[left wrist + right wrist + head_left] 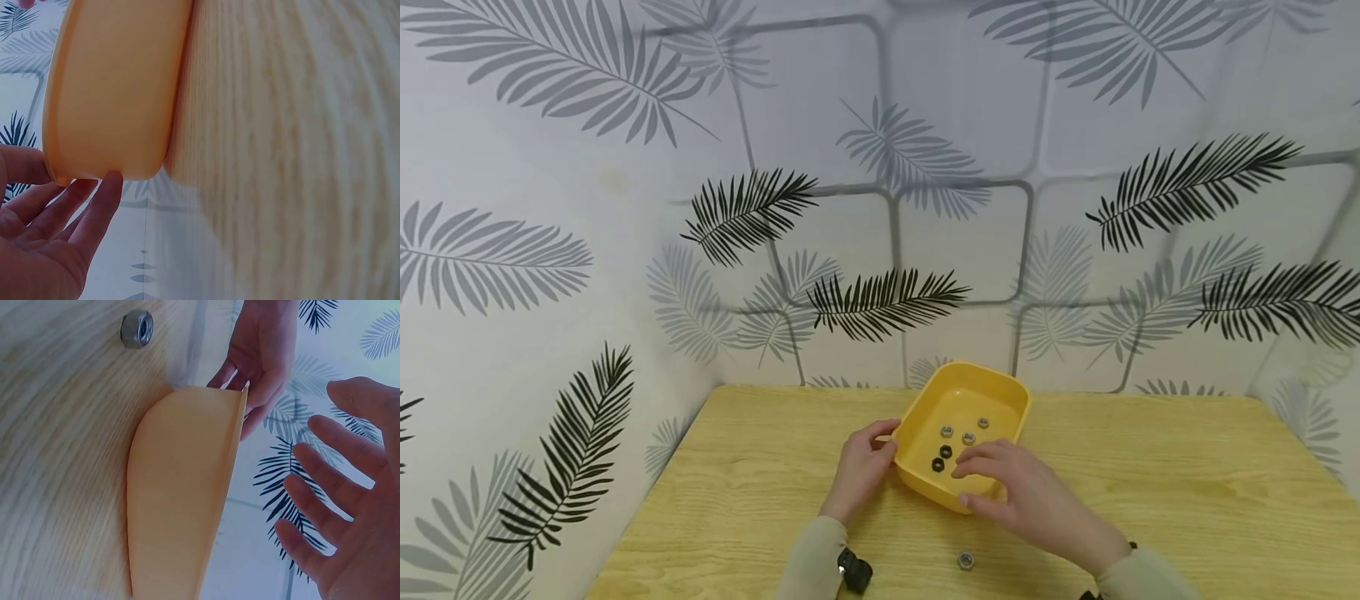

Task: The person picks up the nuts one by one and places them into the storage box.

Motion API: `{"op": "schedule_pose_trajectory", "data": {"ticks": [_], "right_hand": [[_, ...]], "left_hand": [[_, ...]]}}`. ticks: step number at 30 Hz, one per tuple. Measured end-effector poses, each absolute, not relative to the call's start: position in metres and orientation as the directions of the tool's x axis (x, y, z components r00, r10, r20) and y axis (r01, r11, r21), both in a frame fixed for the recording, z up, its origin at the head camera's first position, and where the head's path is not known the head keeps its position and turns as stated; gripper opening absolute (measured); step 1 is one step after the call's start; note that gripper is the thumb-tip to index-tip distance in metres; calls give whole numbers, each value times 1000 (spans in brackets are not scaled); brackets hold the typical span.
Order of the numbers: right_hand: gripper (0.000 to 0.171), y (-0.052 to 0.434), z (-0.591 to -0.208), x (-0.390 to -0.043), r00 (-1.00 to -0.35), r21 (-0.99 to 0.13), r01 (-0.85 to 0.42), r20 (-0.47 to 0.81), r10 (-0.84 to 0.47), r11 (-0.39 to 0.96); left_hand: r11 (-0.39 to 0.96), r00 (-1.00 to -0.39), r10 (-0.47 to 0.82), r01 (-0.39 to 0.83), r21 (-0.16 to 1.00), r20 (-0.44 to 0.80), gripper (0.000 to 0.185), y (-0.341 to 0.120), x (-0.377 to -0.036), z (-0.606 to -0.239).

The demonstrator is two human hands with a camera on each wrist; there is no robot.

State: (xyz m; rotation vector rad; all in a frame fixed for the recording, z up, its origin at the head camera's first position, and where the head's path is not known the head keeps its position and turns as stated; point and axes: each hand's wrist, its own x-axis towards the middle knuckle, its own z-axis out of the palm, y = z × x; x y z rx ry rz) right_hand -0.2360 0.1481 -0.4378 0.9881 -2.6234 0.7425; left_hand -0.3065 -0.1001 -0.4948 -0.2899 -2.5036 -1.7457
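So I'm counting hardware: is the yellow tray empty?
No. The yellow tray holds five nuts: three silver, two black. Another nut lies outside.

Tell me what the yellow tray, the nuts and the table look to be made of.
Yellow tray: likely plastic, smooth and matte, with a thin molded rim and rounded corners. Silver nut on the table: metal, shiny grey, hexagonal. Black nuts in the tray: dark finish, material unclear. Table: light wood grain, possibly laminate.

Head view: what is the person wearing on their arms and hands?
Both hands are bare: the left hand and the right hand wear no gloves and no visible rings. Both arms have light beige long sleeves. A small black device is strapped at the left wrist.
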Motion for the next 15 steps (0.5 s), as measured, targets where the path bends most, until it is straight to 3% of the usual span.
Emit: {"op": "schedule_pose_trajectory", "data": {"ticks": [15], "right_hand": [[24, 147, -446, -207, -734, -398, -676, 290, -614, 620]], "left_hand": [[327, -981, 110, 187, 926, 160, 36, -100, -307, -495]]}}
